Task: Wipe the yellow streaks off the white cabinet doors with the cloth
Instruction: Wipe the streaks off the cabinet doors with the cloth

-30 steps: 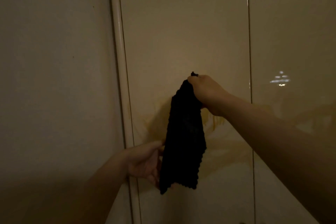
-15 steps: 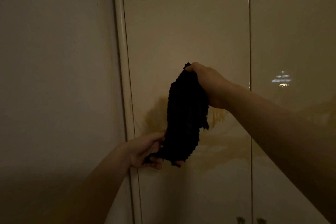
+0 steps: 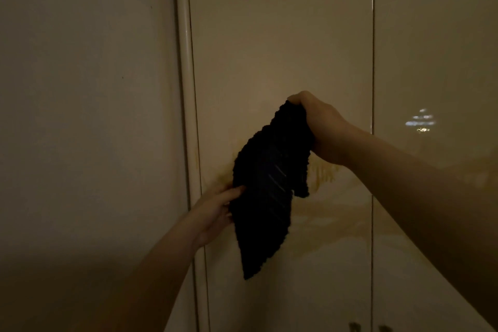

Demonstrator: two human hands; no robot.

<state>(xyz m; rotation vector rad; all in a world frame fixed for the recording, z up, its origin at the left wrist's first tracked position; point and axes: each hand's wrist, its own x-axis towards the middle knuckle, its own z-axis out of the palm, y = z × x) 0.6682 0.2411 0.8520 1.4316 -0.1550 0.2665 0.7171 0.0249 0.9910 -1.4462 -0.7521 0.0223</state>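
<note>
So, counting it up: one black knitted cloth [image 3: 265, 197], two bare hands, and two glossy white cabinet doors [image 3: 283, 48] side by side with a thin vertical seam between them. There's also a rounded corner trim [image 3: 187, 89] to the left of the doors and a plain side panel [image 3: 80, 89] past that. The room is pretty dim.

The cloth is stretched out on a diagonal, its long axis running from upper right down to lower left, with the bottom corner tapering to a point that hangs straight down below both hands. It looks doubled over, with a loose flap dangling off its right edge.

The right hand [image 3: 322, 129] is up top, its fingers curled closed around the bunched upper end of the cloth, so the fabric spills down and to the left out of that fist. The left hand [image 3: 215, 213] is lower, its fingers [image 3: 234, 193] pinching the left edge of the cloth about halfway down; the thumb side is hidden behind the fabric. So the cloth sits between the two grips and hangs on below the left fingers.

The yellow streaks [image 3: 323, 172] are smeared on the door right behind the cloth, showing just under the right hand and spreading wide below it, to the right of the left fingers. Can't tell if the cloth is touching the door or held just in front of it.
</note>
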